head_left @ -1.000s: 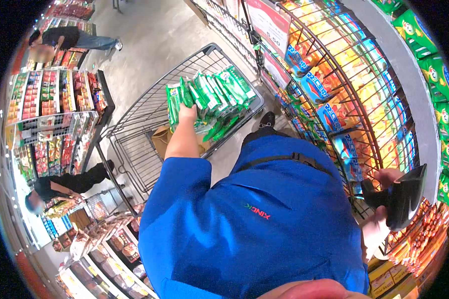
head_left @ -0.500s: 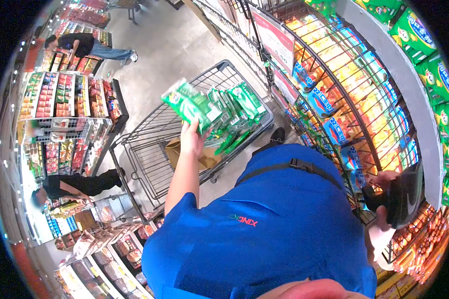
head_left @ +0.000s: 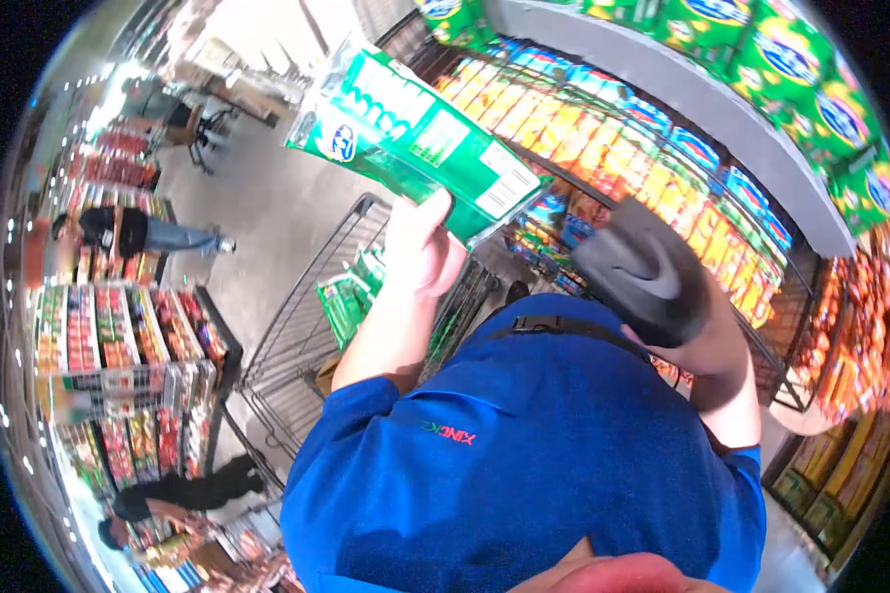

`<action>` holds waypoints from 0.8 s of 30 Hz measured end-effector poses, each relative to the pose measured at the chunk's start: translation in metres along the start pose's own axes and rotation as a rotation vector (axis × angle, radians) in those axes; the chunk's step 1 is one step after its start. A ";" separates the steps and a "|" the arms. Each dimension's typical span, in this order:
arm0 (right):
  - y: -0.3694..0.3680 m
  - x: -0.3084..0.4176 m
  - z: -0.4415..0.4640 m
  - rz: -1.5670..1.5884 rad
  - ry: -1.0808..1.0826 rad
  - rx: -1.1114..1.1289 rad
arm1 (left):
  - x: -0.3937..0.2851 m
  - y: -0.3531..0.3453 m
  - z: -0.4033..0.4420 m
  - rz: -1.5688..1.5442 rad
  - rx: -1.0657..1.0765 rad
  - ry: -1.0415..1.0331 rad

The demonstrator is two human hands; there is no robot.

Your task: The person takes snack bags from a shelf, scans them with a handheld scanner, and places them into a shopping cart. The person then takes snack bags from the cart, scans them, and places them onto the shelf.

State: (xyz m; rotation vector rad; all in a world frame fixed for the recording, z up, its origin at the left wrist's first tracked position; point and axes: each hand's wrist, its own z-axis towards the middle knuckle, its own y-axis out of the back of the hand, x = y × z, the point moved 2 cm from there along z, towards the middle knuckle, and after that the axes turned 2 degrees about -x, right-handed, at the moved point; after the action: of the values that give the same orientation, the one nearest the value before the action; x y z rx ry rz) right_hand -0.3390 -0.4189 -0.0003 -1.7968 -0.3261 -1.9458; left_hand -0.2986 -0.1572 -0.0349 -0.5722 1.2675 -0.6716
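Observation:
My left hand [head_left: 423, 242] grips a green and clear plastic packet [head_left: 405, 128] by its lower edge, thumb on the front. The packet is raised and tilted above a wire shopping cart [head_left: 311, 259]. Several similar green packets [head_left: 341, 308] lie in the cart, partly hidden by my left forearm. My right hand [head_left: 648, 341] holds a black handheld device [head_left: 643, 277] with a rounded body, in front of my waist. The device is blurred and covers most of the fingers, so its exact kind is unclear. It is apart from the packet.
On the right, a wire display bin [head_left: 603, 148] is filled with orange and blue packs. Large green packs [head_left: 786, 49] stand on a grey ledge above it. Two people [head_left: 119, 232] are to the left, beside stocked shelves [head_left: 119, 326].
My left hand has lifted the green packet from over the cart, up and closer to my head. My right hand has brought the black device from the far right to the front of my body.

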 end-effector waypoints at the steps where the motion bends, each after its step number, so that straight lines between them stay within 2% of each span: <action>1: -0.001 -0.005 -0.003 -0.087 0.034 0.033 | 0.005 -0.007 0.001 -0.024 0.014 0.026; 2: -0.002 -0.008 -0.005 -0.173 0.063 0.070 | 0.009 -0.013 0.001 -0.048 0.023 0.051; 3: -0.005 -0.003 -0.006 -0.252 -0.149 -0.032 | 0.013 -0.016 0.000 -0.056 0.030 0.078; 6: -0.007 0.001 -0.010 -0.266 -0.182 -0.013 | 0.020 -0.028 -0.002 -0.074 0.114 0.154; 14: -0.008 0.006 -0.025 -0.112 -0.121 -0.069 | 0.031 -0.046 -0.012 -0.036 0.122 0.152; 24: -0.002 0.004 -0.039 -0.087 -0.125 0.042 | 0.038 -0.041 -0.028 -0.060 0.101 0.243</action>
State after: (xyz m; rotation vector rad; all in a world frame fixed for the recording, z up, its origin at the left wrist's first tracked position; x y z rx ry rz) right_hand -0.3742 -0.4364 -0.0005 -1.9102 -0.4906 -1.8738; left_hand -0.3258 -0.2132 -0.0368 -0.4561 1.4368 -0.8706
